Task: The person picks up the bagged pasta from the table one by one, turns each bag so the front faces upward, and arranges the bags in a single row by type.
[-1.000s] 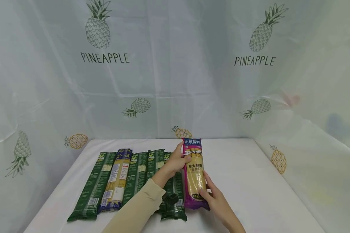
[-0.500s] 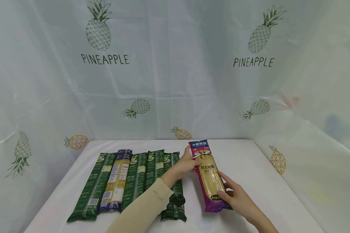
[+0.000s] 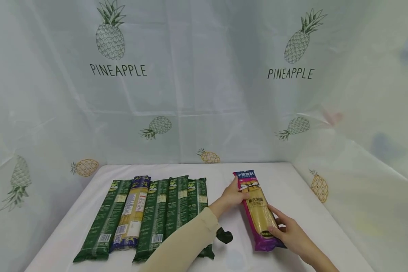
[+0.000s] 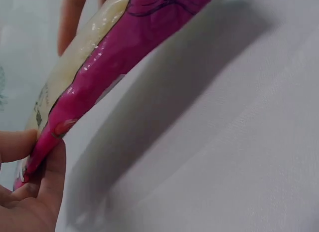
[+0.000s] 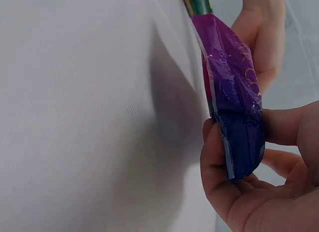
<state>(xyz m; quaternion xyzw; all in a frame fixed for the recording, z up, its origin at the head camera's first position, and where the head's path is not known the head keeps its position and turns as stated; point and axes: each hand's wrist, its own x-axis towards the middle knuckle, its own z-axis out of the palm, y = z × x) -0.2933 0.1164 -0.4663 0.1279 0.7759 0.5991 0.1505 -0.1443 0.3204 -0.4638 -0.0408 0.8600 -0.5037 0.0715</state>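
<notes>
A pasta packet (image 3: 258, 209), yellow in the middle with a blue top and a purple lower end, is held between both hands on the right part of the table. My left hand (image 3: 232, 194) pinches its upper left edge, thumb on the front and fingers behind, as the left wrist view shows on the magenta side (image 4: 94, 87). My right hand (image 3: 290, 232) grips the lower right edge near the purple end (image 5: 234, 87), with fingers curled under it. The packet casts a shadow on the white cloth and tilts in both wrist views, raised above the surface.
Left of the hands, several green pasta packets (image 3: 153, 219) lie side by side on the white table (image 3: 306, 200). Among them is a blue-and-yellow pasta packet (image 3: 130, 211). My left sleeve (image 3: 187, 241) crosses over the rightmost green ones. A pineapple-print curtain (image 3: 204, 94) hangs behind.
Both hands have carried the yellow and purple pasta packet rightward, away from the green packets. Its top now leans to the left, where before it stood nearly straight.
</notes>
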